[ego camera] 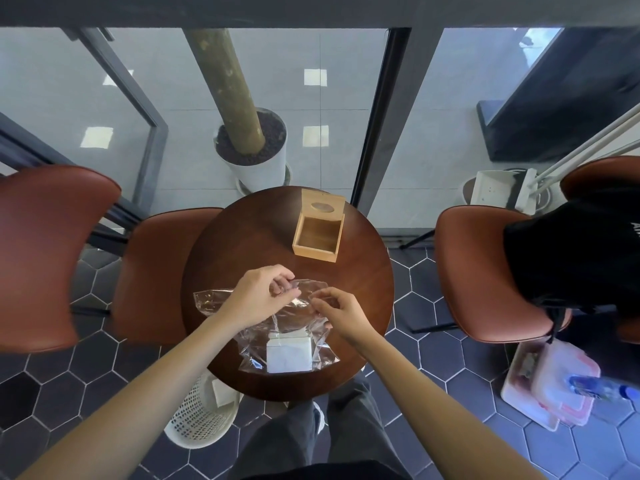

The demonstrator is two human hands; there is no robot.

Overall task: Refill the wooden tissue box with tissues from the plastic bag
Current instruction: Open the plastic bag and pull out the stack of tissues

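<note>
A clear plastic bag [211, 299] lies on the round dark wooden table [242, 237], near its front edge. A white stack of tissues [289, 353] sits inside the bag's near end. My left hand [258, 294] pinches the bag's far edge. My right hand [341, 315] pinches the same edge just to the right. The wooden tissue box [317, 242] stands open and empty at the far side of the table. Its lid [322, 205], with an oval slot, is tilted up behind it.
Brown chairs [152, 271] stand left and right of the table. A white perforated basket [197, 414] sits on the floor under the table's near left edge. A potted trunk [252, 157] stands behind the glass. Plastic containers [550, 382] lie on the floor at right.
</note>
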